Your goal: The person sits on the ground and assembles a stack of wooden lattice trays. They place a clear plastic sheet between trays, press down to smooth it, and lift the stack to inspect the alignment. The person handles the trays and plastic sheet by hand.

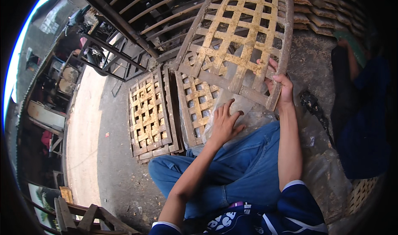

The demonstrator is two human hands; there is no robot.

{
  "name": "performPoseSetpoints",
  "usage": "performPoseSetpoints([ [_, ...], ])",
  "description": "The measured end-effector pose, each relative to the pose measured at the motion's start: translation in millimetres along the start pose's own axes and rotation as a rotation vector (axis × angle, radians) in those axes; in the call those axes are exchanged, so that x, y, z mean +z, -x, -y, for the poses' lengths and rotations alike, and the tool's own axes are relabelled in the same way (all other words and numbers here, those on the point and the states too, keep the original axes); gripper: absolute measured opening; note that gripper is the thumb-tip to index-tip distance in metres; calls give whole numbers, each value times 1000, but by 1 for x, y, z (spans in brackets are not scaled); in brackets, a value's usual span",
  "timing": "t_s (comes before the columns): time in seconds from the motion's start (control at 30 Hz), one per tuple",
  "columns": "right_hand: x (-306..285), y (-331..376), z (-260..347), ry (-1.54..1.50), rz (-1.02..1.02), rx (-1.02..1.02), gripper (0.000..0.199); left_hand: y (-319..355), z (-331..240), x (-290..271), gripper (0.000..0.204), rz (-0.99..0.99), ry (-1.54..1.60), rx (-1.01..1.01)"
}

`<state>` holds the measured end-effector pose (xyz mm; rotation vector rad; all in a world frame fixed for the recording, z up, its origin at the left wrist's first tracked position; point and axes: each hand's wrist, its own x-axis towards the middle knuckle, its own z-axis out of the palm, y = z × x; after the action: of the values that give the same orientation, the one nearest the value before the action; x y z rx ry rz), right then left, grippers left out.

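Note:
My right hand (282,88) grips the near right corner of a framed woven lattice panel (240,61), its fingers reaching through the openings. The panel is raised and tilted, with yellowish, stained slats inside a brown wooden frame. My left hand (224,125) is apart from it, fingers spread above clear plastic sheeting (253,119) in front of my lap. Under the raised panel lies another lattice panel (185,108), partly hidden by the plastic and the raised one. To its left, several similar panels form a stack (147,110) on the ground.
Dark slatted metalwork (166,11) stands at the back, with filled sacks (327,17) piled at the far right. A person in dark clothing (360,119) sits close on my right. Wooden pieces (85,218) stand at the lower left, and a metal frame (110,56) farther back.

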<state>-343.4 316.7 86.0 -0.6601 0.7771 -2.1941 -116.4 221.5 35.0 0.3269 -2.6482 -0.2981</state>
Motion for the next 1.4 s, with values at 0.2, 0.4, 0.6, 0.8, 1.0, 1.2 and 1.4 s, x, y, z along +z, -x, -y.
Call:
performPoseSetpoints([
  [0.2, 9, 2, 3, -127, -58, 2, 76, -9, 36, 23, 29, 86, -110, 36],
  [0.4, 1, -1, 2, -173, 12, 13, 77, -20, 43, 29, 17, -26, 15, -148],
  [0.6, 1, 1, 5, -212, -9, -15, 76, -23, 82, 18, 31, -191, 51, -50],
  [0.8, -34, -3, 11, -426, 100, 7, 74, -22, 171, 22, 53, -206, 795, -958],
  [1.0, -36, -10, -4, -520, 281, 64, 75, 64, 257, -1, 64, -436, 765, -1087],
  [1.2, -31, -5, 2, -386, 126, 88, 76, 81, 215, -28, 67, -155, -94, -733],
  [1.4, -25, -4, 3, -295, 86, 50, 75, 16, 128, -33, 75, -74, -367, -288],
])
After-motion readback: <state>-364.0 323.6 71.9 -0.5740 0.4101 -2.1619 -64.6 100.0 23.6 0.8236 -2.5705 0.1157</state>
